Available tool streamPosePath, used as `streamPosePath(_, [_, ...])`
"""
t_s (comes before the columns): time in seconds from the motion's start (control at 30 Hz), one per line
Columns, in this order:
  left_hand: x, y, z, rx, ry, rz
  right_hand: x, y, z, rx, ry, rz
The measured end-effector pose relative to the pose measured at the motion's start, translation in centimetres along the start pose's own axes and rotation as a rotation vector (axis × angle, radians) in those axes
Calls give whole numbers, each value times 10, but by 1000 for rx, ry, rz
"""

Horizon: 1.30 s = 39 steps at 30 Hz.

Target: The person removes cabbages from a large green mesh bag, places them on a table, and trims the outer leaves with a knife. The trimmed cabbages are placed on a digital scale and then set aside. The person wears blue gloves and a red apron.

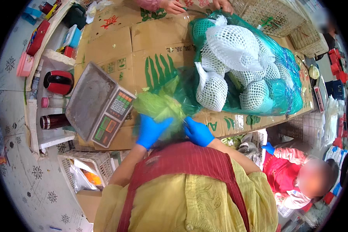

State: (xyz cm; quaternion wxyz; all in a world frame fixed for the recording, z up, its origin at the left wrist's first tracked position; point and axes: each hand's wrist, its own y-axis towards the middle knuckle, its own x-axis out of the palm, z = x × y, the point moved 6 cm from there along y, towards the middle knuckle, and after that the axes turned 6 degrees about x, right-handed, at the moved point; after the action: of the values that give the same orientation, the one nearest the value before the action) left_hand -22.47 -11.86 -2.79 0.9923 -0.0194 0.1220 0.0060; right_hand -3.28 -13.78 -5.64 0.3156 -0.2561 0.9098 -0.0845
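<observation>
My left hand [152, 130], in a blue glove, holds a leafy green vegetable [159, 105] at the table's near edge. At the vegetable's right side is my right hand [197, 132], also gloved in blue; its fingers are bent around something thin that is too blurred to name. Behind both hands lies a large green plastic bag [278, 100] with several pieces of produce in white foam nets [233, 43]. Part of the bag spreads out beside the leaves. To the left, a digital scale [113, 113] with a metal pan [90, 95] stands tilted in view.
Flattened cardboard [110, 43] covers the table. Another person's hands [172, 6] are at the far edge. Woven crates [271, 17] stand at the back right, a shelf with a red kettle [59, 82] at left. A person in a red apron [278, 174] is at my right, near a white crate [260, 139].
</observation>
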Motion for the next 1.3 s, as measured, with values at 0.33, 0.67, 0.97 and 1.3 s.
streamPosePath(0.33, [11,16,14,72,211,-54,-3,15,13,120,-110,106])
streamPosePath(0.67, [17,16,27,112,319,39,-10,49,20,178,-345,-1])
streamPosePath(0.97, [10,15,7,39,527,100,-21,85,11,204,-501,3])
streamPosePath(1.3, [1,-18,-6,370,481,-27,2,60,72,347,-373,-308])
